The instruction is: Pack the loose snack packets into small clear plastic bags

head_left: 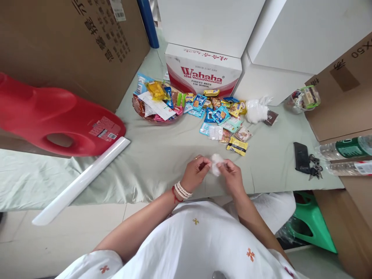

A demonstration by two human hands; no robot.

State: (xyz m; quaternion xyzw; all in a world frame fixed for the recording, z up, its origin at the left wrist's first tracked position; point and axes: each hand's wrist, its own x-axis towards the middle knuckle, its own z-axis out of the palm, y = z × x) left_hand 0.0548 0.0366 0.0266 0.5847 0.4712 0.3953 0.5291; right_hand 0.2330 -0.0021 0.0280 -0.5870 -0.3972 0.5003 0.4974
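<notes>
Both hands pinch one small white crumpled wrapper [216, 164] between them, held just above the near edge of the desk [151, 155]. Left hand [197, 172]: thumb and forefinger closed on the wrapper's left side; bead bracelet and red string on the wrist. Right hand [231, 174]: fingertips closed on the right side. Can't tell if there's anything inside.

Outward: yellow-black snack packet [237, 146] just beyond the hands, then a loose spread of small snack packets [221, 114], and past that a red basket [157, 104] piled with more. White plastic bag [257, 110] to the right of the spread. Wahaha water carton [203, 73] at the back. Far right: phone [301, 156] with keys [315, 169] beside it, two water bottles [345, 147]. Left: red plastic piece [52, 116], white tube [81, 180] overhanging the desk edge.

Risks, my read: pinch grip is light and sits over the desk edge, so a slip drops the wrapper, or any contents, into the lap or onto the floor. Uneven pull could tear it suddenly. Tube looks bump-prone.
</notes>
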